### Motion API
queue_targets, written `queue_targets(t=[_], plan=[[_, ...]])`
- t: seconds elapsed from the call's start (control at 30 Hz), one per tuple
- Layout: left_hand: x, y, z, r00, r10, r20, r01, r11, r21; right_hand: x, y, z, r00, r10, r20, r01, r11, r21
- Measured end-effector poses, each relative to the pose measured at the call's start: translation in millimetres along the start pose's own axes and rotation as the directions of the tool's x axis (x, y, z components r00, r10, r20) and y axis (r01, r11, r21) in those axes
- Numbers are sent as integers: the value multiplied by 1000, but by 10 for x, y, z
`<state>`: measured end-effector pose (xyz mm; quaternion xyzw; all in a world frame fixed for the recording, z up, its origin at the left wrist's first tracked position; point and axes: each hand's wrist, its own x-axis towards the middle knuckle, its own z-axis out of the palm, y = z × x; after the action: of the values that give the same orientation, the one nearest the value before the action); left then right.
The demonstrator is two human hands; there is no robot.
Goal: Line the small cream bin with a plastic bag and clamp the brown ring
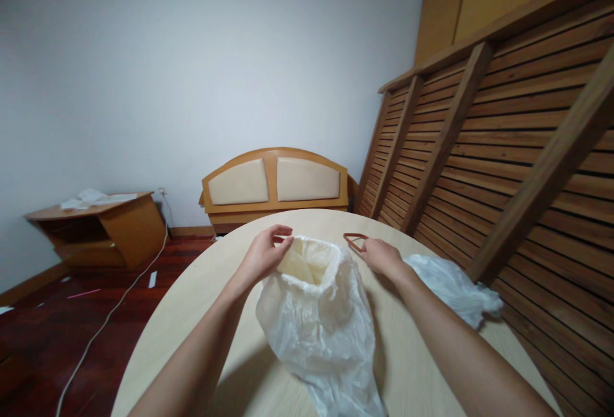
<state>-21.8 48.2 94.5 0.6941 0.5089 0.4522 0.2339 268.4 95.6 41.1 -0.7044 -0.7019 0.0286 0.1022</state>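
A white, crinkled bag (321, 321) with a gathered rim stands on the round pale table (192, 321), its mouth open towards me and its lower end trailing to the near side. My left hand (266, 252) is at the left of that rim, fingers curved and the thumb against the edge; the lower fingers are partly hidden. Right of the bag, my right hand (381, 256) pinches a thin brown loop (354, 241) just above the tabletop. Beside my right forearm lies a crumpled white plastic bag (453, 286).
A tall slatted wooden frame (460, 180) leans along the right side. Behind the table stands a headboard (273, 180) with padded panels. At left are a low wooden cabinet (115, 231) with papers on top and a white cable (115, 314) across the dark red floor.
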Motion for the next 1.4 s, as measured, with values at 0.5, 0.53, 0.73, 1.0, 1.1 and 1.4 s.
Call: queue_targets(t=[0.5,0.53,0.73,1.0,1.1,1.4], plan=[[-100,186,-190,997,-73,-13,68,966,-250,-1003,-701,-1013,770,-591,-240,637,686,353],[-112,207,-200,997,-75,11,76,962,-262,-1044,-728,-1017,766,-596,-240,641,688,339],[-102,228,-224,998,-51,43,61,956,-288,-1147,-831,-1014,654,-708,-267,757,613,227],[-99,190,-264,995,-99,-9,95,976,-195,-1129,-887,-987,616,-749,-242,786,566,249],[-112,188,-258,995,-96,-2,95,988,-125,-1062,-880,-892,656,-692,-301,754,585,298],[-117,128,-226,999,-46,-17,46,999,-11,-869,-887,-706,707,-643,-293,700,580,416]])
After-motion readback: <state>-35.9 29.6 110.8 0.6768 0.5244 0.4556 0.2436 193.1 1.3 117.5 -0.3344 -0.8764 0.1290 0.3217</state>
